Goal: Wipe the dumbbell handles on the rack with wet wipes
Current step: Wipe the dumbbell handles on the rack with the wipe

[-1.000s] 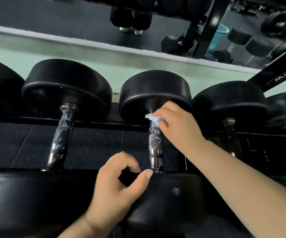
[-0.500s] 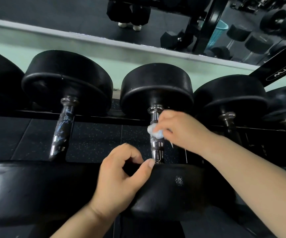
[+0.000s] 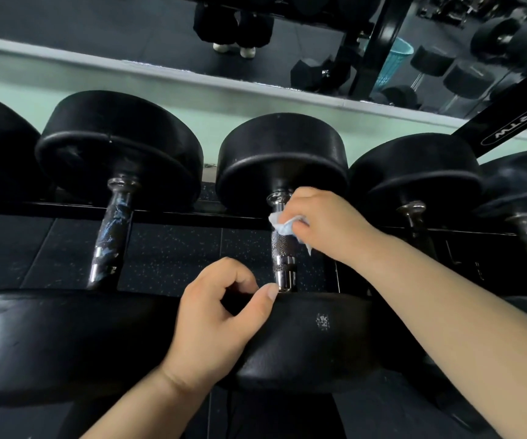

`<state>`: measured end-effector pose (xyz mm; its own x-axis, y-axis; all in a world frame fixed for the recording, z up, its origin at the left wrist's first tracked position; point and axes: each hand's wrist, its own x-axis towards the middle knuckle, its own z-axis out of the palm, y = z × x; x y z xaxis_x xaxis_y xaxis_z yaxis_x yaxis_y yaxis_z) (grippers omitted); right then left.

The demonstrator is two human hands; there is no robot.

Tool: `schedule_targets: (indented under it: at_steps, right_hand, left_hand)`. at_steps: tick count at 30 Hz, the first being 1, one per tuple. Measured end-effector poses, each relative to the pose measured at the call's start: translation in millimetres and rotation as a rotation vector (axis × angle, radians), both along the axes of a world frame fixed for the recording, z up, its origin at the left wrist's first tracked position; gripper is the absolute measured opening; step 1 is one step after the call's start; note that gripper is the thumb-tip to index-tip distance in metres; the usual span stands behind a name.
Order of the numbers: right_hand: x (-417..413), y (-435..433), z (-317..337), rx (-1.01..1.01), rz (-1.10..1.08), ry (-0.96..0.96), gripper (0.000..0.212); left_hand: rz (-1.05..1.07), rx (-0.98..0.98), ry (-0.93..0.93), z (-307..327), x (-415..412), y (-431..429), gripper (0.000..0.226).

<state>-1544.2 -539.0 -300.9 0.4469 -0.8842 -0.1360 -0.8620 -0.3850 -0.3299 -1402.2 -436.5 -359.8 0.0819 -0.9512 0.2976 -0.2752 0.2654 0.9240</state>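
On the rack, the knurled chrome handle gleams as the right hand, pinching the wet wipe round it, slides back up, left hand fingers curled, gripping the near head.

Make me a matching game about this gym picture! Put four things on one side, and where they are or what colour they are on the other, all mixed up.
Things:
1 wet wipe
2 left hand
3 basket
4 middle handle

Clues:
A teal, top right
B shiny metal
C grips the near weight head
D bunched in the right hand

Pairs: 1-D, 2-C, 3-A, 4-B.
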Motion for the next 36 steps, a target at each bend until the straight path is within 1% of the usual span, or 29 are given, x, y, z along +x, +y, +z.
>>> schedule_targets:
  at_steps: [1,3,4,5,6,8,9,10,12,15,19,21,23,25,28,29,30,32,33,36]
  right_hand:
    - [-2,1,0,0.012,0.01,0.006,0.019]
    - [-12,11,0,0.104,0.053,0.032,0.016]
    - [-19,16,0,0.148,0.04,0.011,0.015]
    - [-24,19,1,0.178,-0.021,-0.067,0.014]
    - [-28,19,2,0.184,-0.142,-0.202,0.013]
    - [-33,10,-2,0.146,-0.418,-0.539,0.019]
    - [-33,3,-8,0.132,-0.51,-0.648,0.021]
    - [-30,-2,-13,0.128,-0.566,-0.688,0.022]
    - [-20,-6,-22,0.158,-0.592,-0.704,0.02]
    - [-15,0,-29,0.311,-0.509,-0.735,0.02]
    - [-25,10,-30,0.408,-0.39,-0.587,0.021]
    - [-28,13,-31,0.514,-0.31,-0.497,0.023]
    - [-29,15,-33,0.605,-0.266,-0.45,0.024]
    - [-27,11,-33,0.551,-0.311,-0.483,0.024]
    - [-18,-3,-29,0.395,-0.507,-0.724,0.025]
    - [-14,-7,-27,0.36,-0.536,-0.779,0.023]
    - [-12,-9,-26,0.335,-0.538,-0.788,0.021]
    - [-16,-6,-28,0.327,-0.481,-0.712,0.023]
    - [-20,-1,-29,0.359,-0.435,-0.645,0.025]
    - [-30,12,-28,0.549,-0.3,-0.509,0.027]
  left_hand:
    - [-0.001,-0.001,0.0,0,0,0,0.021]
    - [0.001,0.002,0.001,1,0,1,0.021]
    - [0.001,0.007,0.002,1,-1,1,0.022]
    - [0.004,0.012,0.006,1,-1,1,0.022]
    - [0.004,0.019,0.011,1,-1,1,0.023]
    - [0.004,0.026,0.013,1,-2,1,0.027]
    - [0.005,0.029,0.014,1,-2,1,0.029]
    - [0.005,0.033,0.015,1,-2,2,0.031]
    - [0.01,0.038,0.011,0,-3,2,0.033]
    - [0.009,0.049,0.012,0,-2,1,0.029]
    - [0.006,0.053,0.002,-1,-2,1,0.029]
    - [0.007,0.048,-0.008,-1,-2,1,0.03]
    - [0.005,0.048,-0.013,-1,-2,0,0.029]
    - [0.004,0.048,-0.009,-1,-2,0,0.028]
    - [0.004,0.038,-0.015,-1,-1,0,0.028]
    - [0.003,0.034,-0.015,-1,-1,0,0.028]
    - [0.001,0.031,-0.015,-1,-1,0,0.027]
    - [-0.002,0.03,-0.015,-1,0,0,0.027]
    - [-0.002,0.029,-0.015,-1,0,0,0.026]
    - [0.002,0.026,-0.009,-1,0,0,0.029]
